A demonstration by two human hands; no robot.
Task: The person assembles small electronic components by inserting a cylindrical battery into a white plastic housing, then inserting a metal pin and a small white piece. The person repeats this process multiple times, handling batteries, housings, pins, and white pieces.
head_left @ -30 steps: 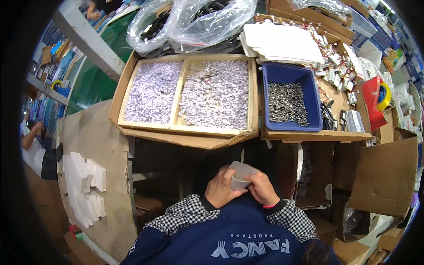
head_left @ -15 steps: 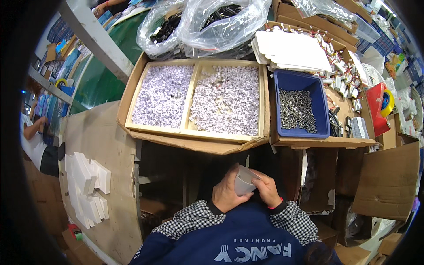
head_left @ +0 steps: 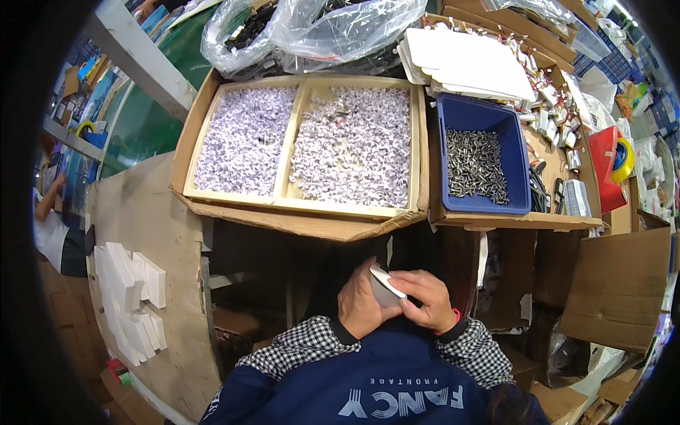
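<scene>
Close to my body, just in front of my chest, I hold a white piece [head_left: 387, 289] with a bright curved edge and a greyer side; its exact kind is unclear. My left hand [head_left: 358, 304] is wrapped round one side of it. The thumb and fingers of my right hand [head_left: 428, 300] pinch it at the upper right edge. Beyond my hands lies a two-part shallow tray [head_left: 340, 205], filled with many small white pieces. To its right, a blue bin [head_left: 470, 110] contains small metal cylindrical parts.
White slabs [head_left: 122, 290] are stacked on the board [head_left: 173, 241] at my left. Flat white sheets [head_left: 467, 64] lie behind the bin, beside small white wired parts [head_left: 549, 124]. Clear plastic bags [head_left: 340, 42] sit at the back. An open cardboard flap [head_left: 616, 290] stands at the right.
The white piece has turned in my hands, so its bright edge now faces up. My right fingers have shifted along it. The view has moved slightly.
</scene>
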